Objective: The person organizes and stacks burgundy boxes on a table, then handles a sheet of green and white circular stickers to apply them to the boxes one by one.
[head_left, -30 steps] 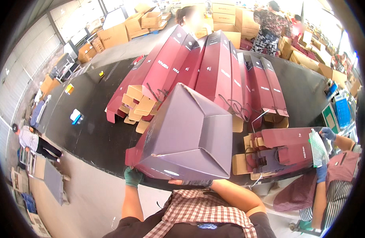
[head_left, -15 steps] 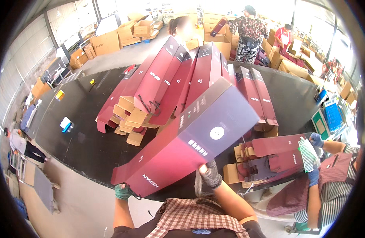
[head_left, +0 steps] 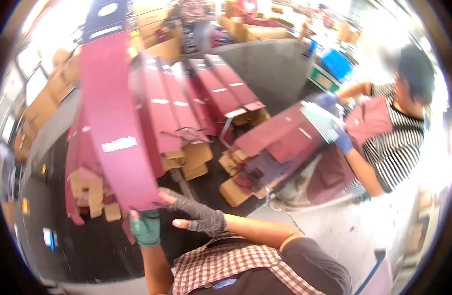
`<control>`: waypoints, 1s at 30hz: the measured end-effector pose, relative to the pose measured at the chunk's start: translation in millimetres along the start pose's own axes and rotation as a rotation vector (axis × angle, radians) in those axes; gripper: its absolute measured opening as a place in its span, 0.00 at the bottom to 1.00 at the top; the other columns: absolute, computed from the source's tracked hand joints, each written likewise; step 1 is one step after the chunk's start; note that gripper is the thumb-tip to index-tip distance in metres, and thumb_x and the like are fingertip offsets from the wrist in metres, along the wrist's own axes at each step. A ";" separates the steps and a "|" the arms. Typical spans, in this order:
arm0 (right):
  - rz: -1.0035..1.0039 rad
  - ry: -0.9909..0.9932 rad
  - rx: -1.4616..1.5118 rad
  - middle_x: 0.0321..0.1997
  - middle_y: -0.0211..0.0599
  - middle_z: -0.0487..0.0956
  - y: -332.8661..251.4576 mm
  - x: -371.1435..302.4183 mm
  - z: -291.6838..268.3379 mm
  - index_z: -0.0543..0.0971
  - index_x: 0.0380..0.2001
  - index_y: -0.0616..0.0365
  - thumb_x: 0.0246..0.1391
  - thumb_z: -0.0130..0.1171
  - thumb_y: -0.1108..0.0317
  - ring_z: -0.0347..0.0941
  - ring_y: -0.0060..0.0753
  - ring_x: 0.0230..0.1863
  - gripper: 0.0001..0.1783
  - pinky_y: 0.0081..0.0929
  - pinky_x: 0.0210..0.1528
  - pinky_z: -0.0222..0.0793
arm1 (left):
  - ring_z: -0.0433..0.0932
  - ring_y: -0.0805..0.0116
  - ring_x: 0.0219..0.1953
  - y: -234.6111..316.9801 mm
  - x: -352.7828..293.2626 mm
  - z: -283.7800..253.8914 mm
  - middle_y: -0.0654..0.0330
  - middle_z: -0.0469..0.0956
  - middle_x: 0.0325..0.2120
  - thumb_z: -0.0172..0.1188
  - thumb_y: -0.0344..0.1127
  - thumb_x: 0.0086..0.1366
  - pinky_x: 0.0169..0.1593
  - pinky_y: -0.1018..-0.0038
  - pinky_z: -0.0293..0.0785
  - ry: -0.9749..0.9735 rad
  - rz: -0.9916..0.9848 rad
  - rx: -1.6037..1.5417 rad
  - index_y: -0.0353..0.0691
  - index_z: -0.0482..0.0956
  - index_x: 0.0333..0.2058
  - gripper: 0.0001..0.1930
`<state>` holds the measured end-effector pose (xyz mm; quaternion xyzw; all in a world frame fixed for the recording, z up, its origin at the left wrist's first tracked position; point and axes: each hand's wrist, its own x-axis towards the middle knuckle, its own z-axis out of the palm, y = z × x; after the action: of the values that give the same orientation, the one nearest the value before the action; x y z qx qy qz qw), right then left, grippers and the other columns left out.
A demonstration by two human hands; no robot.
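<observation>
In the head view, a tall maroon box (head_left: 115, 108) with a dark far end is held out over the counter (head_left: 275, 73), its near end pinched by the gloved left hand (head_left: 146, 228). The right hand (head_left: 204, 216), fingers and thumb spread, is placed just right of that box's near end; whether contact is made cannot be told. Right of the box, more maroon boxes (head_left: 162, 108) are laid; farther right, a checked sheet (head_left: 320, 120) is held by a co-worker's blue-gloved hands (head_left: 343, 140).

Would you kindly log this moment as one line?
Left hand: holding maroon box by lower end; right hand: open, beside it; black table: other maroon boxes
</observation>
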<state>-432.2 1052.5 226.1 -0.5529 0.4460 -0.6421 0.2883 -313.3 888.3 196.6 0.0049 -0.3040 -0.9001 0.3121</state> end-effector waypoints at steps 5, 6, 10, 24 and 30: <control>0.195 0.093 0.021 0.64 0.42 0.61 13.3 -54.3 -23.5 0.67 0.57 0.59 0.61 0.51 0.63 0.58 0.35 0.64 0.22 0.33 0.65 0.51 | 0.65 0.58 0.59 19.6 66.4 19.6 0.54 0.65 0.58 0.50 0.37 0.67 0.62 0.58 0.62 -0.167 0.091 0.062 0.36 0.59 0.61 0.26; 0.191 0.114 -0.066 0.61 0.41 0.65 19.1 -68.6 -30.4 0.68 0.55 0.59 0.61 0.50 0.63 0.60 0.34 0.62 0.21 0.32 0.64 0.53 | 0.65 0.57 0.59 28.6 78.3 5.9 0.53 0.65 0.58 0.50 0.35 0.66 0.63 0.58 0.61 -0.118 0.038 0.099 0.36 0.58 0.61 0.26; 0.461 0.288 -0.082 0.52 0.37 0.73 15.8 -115.0 -46.2 0.72 0.50 0.59 0.60 0.52 0.64 0.65 0.29 0.57 0.17 0.28 0.61 0.58 | 0.65 0.58 0.59 52.0 96.4 -23.8 0.53 0.67 0.57 0.50 0.35 0.65 0.64 0.59 0.58 0.005 -0.075 0.142 0.36 0.62 0.59 0.24; 0.549 0.106 -0.639 0.40 0.44 0.79 107.3 -206.7 -54.3 0.77 0.44 0.55 0.55 0.56 0.64 0.76 0.44 0.43 0.14 0.33 0.47 0.70 | 0.74 0.66 0.44 -85.6 -56.4 -90.6 0.57 0.74 0.45 0.50 0.27 0.60 0.48 0.70 0.71 0.142 0.295 1.249 0.35 0.73 0.48 0.16; 0.420 0.689 -0.150 0.37 0.35 0.78 48.5 -189.4 -78.1 0.78 0.39 0.57 0.55 0.54 0.67 0.74 0.33 0.40 0.10 0.33 0.42 0.70 | 0.76 0.75 0.32 -128.5 -94.5 -53.2 0.66 0.79 0.28 0.54 0.26 0.58 0.37 0.76 0.73 -0.262 -0.507 1.268 0.39 0.80 0.38 0.10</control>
<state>-471.5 1214.6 97.8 -0.2221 0.6652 -0.6826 0.2058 -298.5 992.4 65.4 0.1483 -0.7957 -0.5871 -0.0100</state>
